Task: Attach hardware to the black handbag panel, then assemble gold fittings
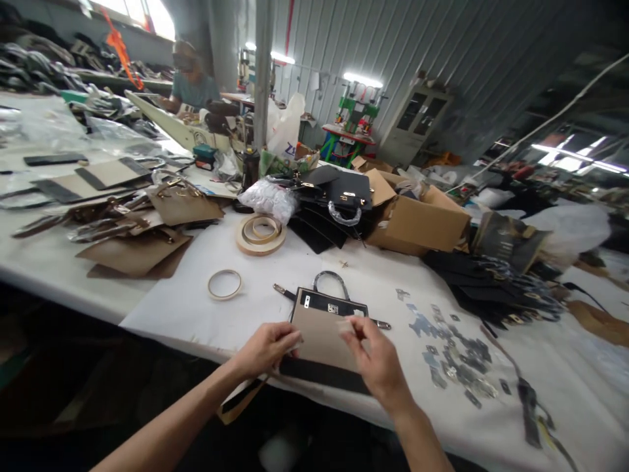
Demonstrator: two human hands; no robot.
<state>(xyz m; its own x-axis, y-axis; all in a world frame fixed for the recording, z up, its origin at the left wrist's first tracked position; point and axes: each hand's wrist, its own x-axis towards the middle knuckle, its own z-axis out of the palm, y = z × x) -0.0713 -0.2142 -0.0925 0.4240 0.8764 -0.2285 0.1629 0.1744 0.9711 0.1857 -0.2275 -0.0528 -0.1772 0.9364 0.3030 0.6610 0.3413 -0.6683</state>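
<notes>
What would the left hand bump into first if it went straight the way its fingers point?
Probably the right hand. The left hand points rightward across the tan card panel on the small black handbag, and the right hand's fingers sit at that panel's far edge.

A white-covered counter (187, 308) carries a black-and-tan handbag piece (319, 331), tape rolls (260, 234), a thin tape ring (225, 284), scattered metal fittings (457, 360), brown card panels (135, 252), a cardboard box (417, 226) and stacked black bags (334, 203).
</notes>
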